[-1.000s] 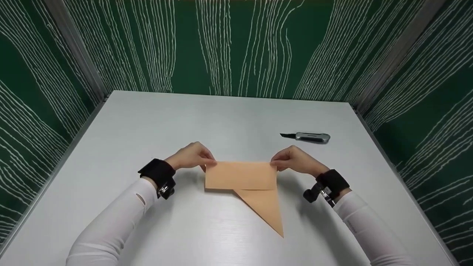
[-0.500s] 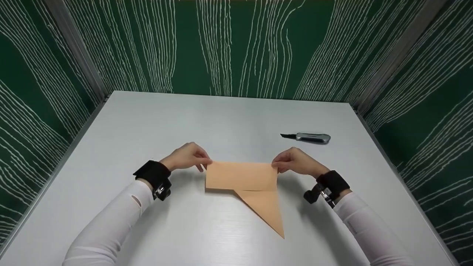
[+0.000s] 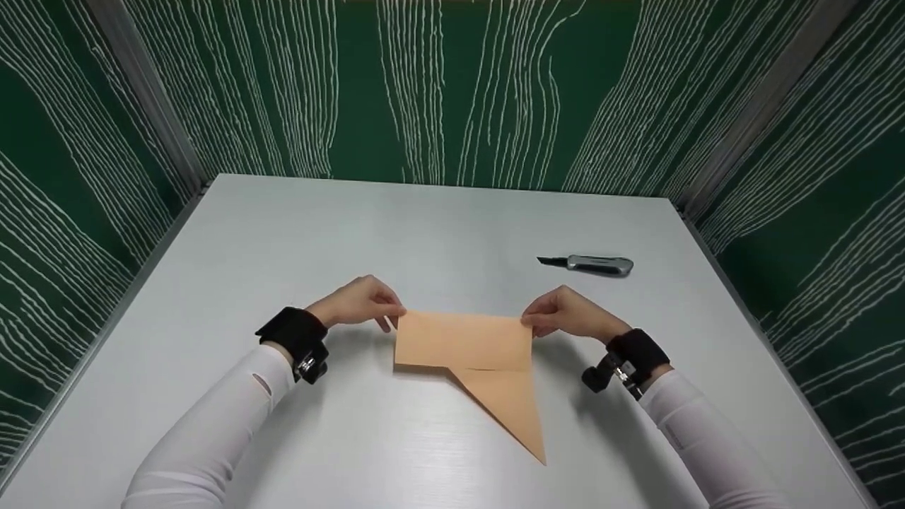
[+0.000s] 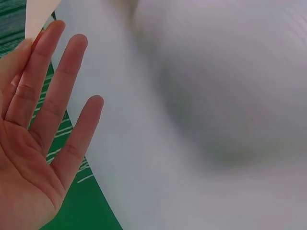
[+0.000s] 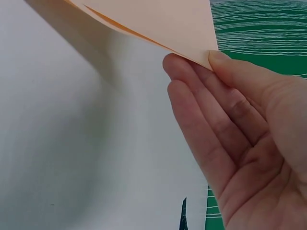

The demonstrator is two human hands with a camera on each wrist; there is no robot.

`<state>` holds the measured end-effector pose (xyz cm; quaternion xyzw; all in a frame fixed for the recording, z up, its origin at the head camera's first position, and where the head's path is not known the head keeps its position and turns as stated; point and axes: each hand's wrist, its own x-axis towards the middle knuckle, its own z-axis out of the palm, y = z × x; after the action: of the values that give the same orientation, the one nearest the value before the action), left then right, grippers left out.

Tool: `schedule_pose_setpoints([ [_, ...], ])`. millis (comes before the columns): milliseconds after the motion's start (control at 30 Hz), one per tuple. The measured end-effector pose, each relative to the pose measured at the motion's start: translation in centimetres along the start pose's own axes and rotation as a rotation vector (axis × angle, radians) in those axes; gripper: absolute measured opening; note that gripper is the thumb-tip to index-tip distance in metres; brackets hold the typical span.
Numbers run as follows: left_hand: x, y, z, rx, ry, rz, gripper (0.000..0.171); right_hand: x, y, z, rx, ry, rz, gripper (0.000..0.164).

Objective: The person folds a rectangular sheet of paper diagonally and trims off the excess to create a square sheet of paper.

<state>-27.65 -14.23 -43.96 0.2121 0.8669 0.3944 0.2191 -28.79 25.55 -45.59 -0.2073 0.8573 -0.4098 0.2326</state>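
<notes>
An orange sheet of folded paper is held up between my two hands, with a rectangular part on top and a pointed flap hanging down at its right. My left hand pinches the upper left corner between thumb and index finger; in the left wrist view the other fingers are spread and straight. At the upper right corner, my right hand pinches the paper the same way. The right wrist view shows the thumb on the paper's corner, and a narrow gap between layers along the fold.
A grey utility knife lies on the white table beyond my right hand, its dark blade pointing left. Green walls with white wavy lines enclose the table at the back and sides. Black wrist straps carry small cameras.
My left hand has shifted slightly left, then stayed near the corner. The paper and right hand have sunk a little in the head view; the flap's tip sits slightly lower.
</notes>
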Motion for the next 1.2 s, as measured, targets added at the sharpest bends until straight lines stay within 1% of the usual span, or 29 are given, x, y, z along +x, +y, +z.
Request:
schedule_pose_setpoints([
  [100, -0.1, 0.0, 0.0, 0.001, -0.010, -0.001, 0.025, -0.1, 0.0, 0.0, 0.020, -0.015, 0.010, 0.028],
  [233, -0.2, 0.0, 0.1, 0.042, 0.025, -0.005, 0.025, -0.1, 0.1, 0.2, 0.036, -0.027, -0.003, 0.029],
  [400, -0.2, 0.0, 0.2, 0.082, 0.061, -0.015, 0.025, -0.1, 0.3, 0.4, 0.037, -0.014, -0.007, 0.028],
  [500, 0.0, -0.1, 0.4, 0.074, 0.081, -0.018, 0.025, -0.1, 0.4, 0.6, 0.044, -0.001, 0.005, 0.028],
  [633, 0.2, -0.2, 0.8, 0.046, 0.130, -0.030, 0.025, -0.1, 0.5, 1.0, 0.053, 0.032, 0.021, 0.027],
  [700, 0.2, -0.1, 1.0, 0.030, 0.153, -0.039, 0.025, -0.2, 0.6, 1.2, 0.054, 0.047, 0.033, 0.027],
  [800, 0.1, 0.1, 1.1, 0.039, 0.192, -0.068, 0.025, -0.2, 0.8, 1.5, 0.057, 0.069, 0.058, 0.027],
  [867, 0.1, 0.4, 1.2, 0.069, 0.229, -0.092, 0.025, -0.3, 0.8, 1.7, 0.064, 0.080, 0.076, 0.028],
  [933, 0.1, 0.7, 1.5, 0.127, 0.283, -0.126, 0.025, -0.3, 0.8, 1.9, 0.073, 0.085, 0.089, 0.028],
  [1000, 0.2, 1.0, 1.9, 0.221, 0.366, -0.152, 0.025, -0.3, 0.6, 2.2, 0.086, 0.090, 0.097, 0.030],
  [1100, 0.4, 1.7, 2.8, 0.339, 0.482, -0.163, 0.022, -0.2, 0.5, 2.7, 0.123, 0.118, 0.118, 0.030],
  [1167, 0.4, 2.1, 3.7, 0.390, 0.484, -0.113, 0.022, 0.0, 0.5, 3.2, 0.165, 0.132, 0.140, 0.031],
  [1200, 0.5, 2.3, 4.2, 0.393, 0.450, -0.078, 0.024, 0.0, 0.5, 3.5, 0.189, 0.139, 0.153, 0.031],
])
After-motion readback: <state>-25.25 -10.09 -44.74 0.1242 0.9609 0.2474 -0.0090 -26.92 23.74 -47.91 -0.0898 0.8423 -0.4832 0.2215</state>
